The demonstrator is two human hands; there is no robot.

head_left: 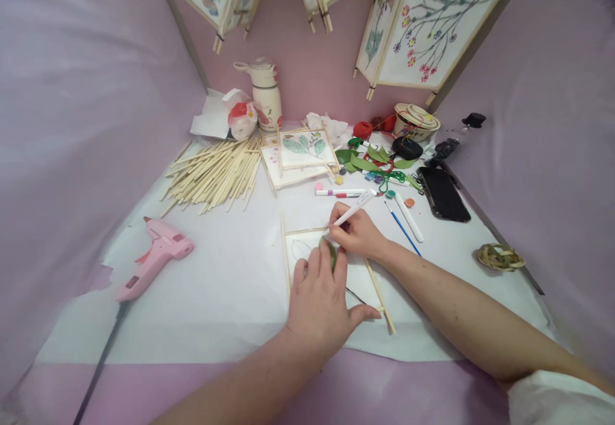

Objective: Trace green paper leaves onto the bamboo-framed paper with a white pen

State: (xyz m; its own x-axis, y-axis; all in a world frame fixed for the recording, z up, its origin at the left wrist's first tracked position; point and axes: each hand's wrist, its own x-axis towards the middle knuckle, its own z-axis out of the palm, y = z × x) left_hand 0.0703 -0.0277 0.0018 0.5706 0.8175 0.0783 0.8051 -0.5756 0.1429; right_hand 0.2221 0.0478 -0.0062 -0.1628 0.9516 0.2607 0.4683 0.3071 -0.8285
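Observation:
My left hand [319, 303] lies flat with fingers stretched over a white paper panel [358, 279] framed in thin wooden sticks. Its fingertips press a green leaf [331, 255] onto the paper. Pinched in my right hand [355, 229] is a white marker pen [354, 207], its tip down by the top of the leaf. A drawn leaf outline [300, 250] shows on the panel left of the real leaf, and a dark line [356, 295] runs toward its lower right. Part of the panel is hidden under my left hand.
A pink glue gun [156, 258] lies at left, wooden sticks [216, 175] behind it. Finished panels [307, 149], markers [346, 192], a blue brush [402, 227], loose leaves [365, 162] and a phone [442, 193] lie beyond my hands. Painted lanterns [432, 27] hang above.

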